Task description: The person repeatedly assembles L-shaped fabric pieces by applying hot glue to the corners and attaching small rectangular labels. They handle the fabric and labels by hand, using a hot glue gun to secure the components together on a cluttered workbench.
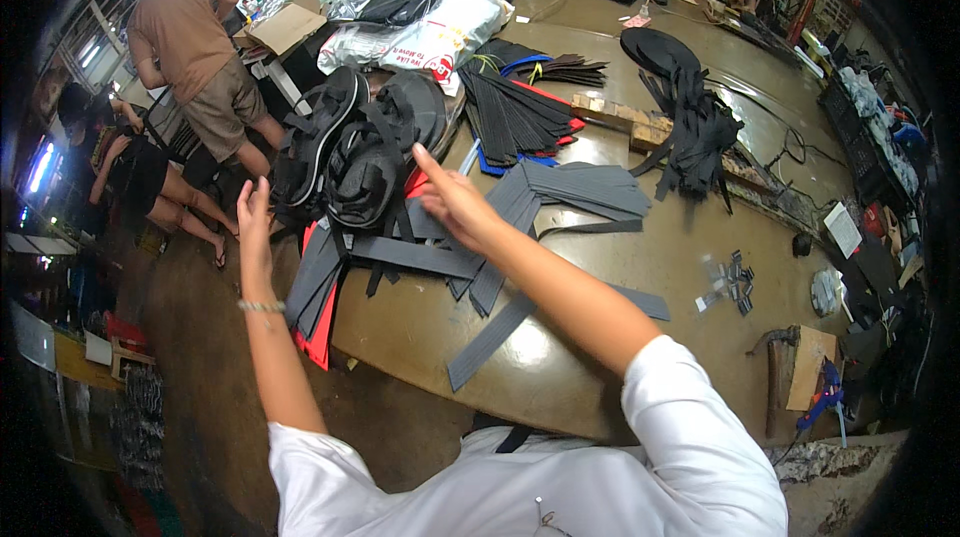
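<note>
Sandals (365, 182): black, heaped at the left edge of the table (690, 242).
Left hand (256, 227): open, fingers out straight, gripping nothing, just left of the heap.
Right hand (458, 205): open too, on the heap's right; from here I can't tell if it touches.
Grey strips (590, 189): fanned beside the heap.
White bag (390, 49): behind it.

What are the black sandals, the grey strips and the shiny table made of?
Black sandals: probably matte rubber or foam soles with fabric straps; thick edges, bendy bands. Grey strips: maybe matte webbing or rubber; flat, barely shiny. Table: perhaps glossy varnish or laminate, since lights reflect; underneath, can't tell.
</note>
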